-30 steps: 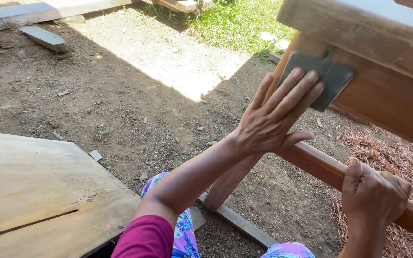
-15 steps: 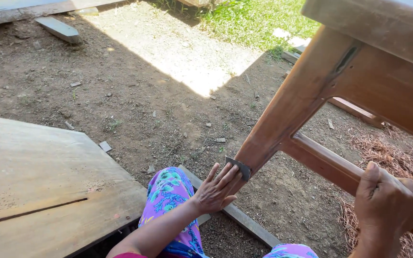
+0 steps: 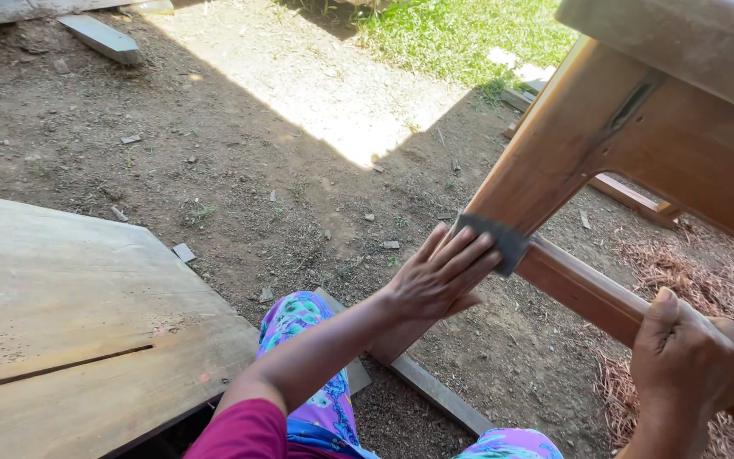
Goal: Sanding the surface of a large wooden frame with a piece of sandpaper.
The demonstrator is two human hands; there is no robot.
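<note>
**A:** Sandpaper (image 3: 493, 240), grey, lies flat against the slanted wooden leg (image 3: 545, 166) of the piece of furniture, just above the joint where the lower rail (image 3: 592, 297) meets that leg. Where do I have my hands?

**B:** Left hand (image 3: 439, 276): fingers stretched out flat and close together, pressing the sandpaper onto the leg; the fingertips cover its lower edge. Right hand (image 3: 694, 357): wrapped tight around the lower rail, thumb up, at the bottom right of the view.

**A:** And the leg itself?

**B:** It runs tilted from the top board (image 3: 673, 47) at upper right down to the dirt ground (image 3: 239, 170), its foot beside a flat wooden strip (image 3: 435, 395) lying on the soil. I see my knee in flowered purple cloth (image 3: 303, 327) just beside that foot.

**A:** Surroundings?

**B:** Large worn plank surface (image 3: 78, 306) at lower left, with a long slit in it. Grass (image 3: 460, 34) at the top, in sun. Reddish wood shavings (image 3: 681, 255) spread on the ground under the rail, at right. A short grey wood offcut (image 3: 99, 38) lies at upper left, well apart from my hands.
</note>
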